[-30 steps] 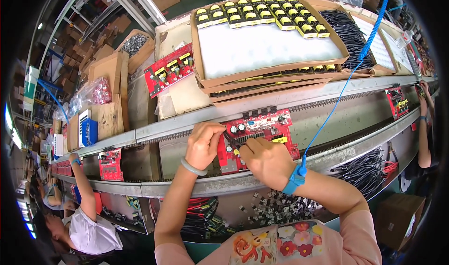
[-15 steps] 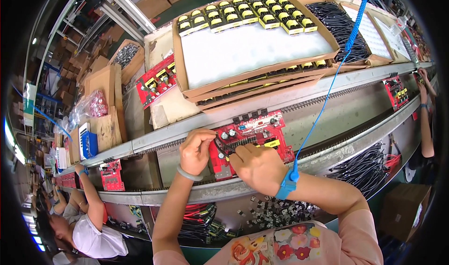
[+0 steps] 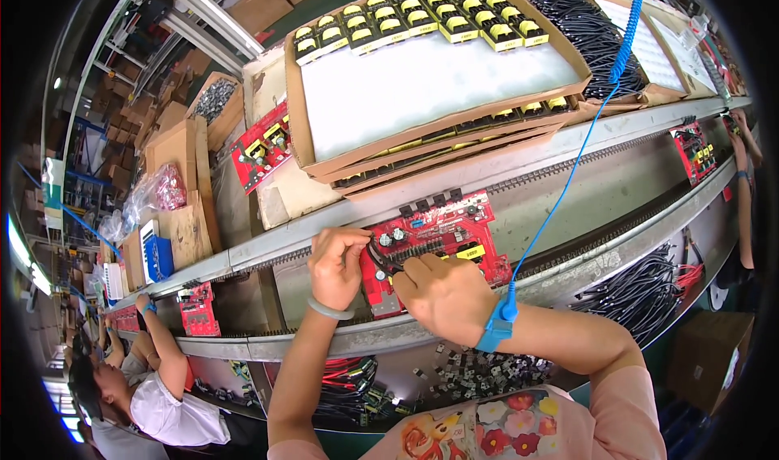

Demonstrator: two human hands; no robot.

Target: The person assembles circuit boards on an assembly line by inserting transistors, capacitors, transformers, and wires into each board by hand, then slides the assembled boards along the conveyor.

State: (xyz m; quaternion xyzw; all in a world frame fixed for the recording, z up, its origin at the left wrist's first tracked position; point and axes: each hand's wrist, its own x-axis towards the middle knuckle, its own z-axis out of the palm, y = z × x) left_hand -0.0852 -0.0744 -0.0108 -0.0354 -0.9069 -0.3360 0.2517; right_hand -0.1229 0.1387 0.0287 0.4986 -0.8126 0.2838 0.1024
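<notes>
A red circuit board lies on the rail line in front of me, carrying capacitors, a yellow-labelled transformer and black parts along its far edge. Over its left part bends a short black cable. My left hand pinches one end of that cable at the board's left edge. With curled fingers, my right hand grips the cable farther right, low over the board. My right wrist wears a blue strap joined to a blue cord; the right fingertips are partly hidden.
Beyond the rail stand stacked cardboard trays of yellow-and-black transformers, beside a box of black cables. Nearer me lie small metal parts, black cables and red-black leads. Co-workers' arms reach in at left and right.
Both hands stay at the board's left part, shifting only slightly. The black cable's bend shows more plainly between them. The whole view has tilted a little.
</notes>
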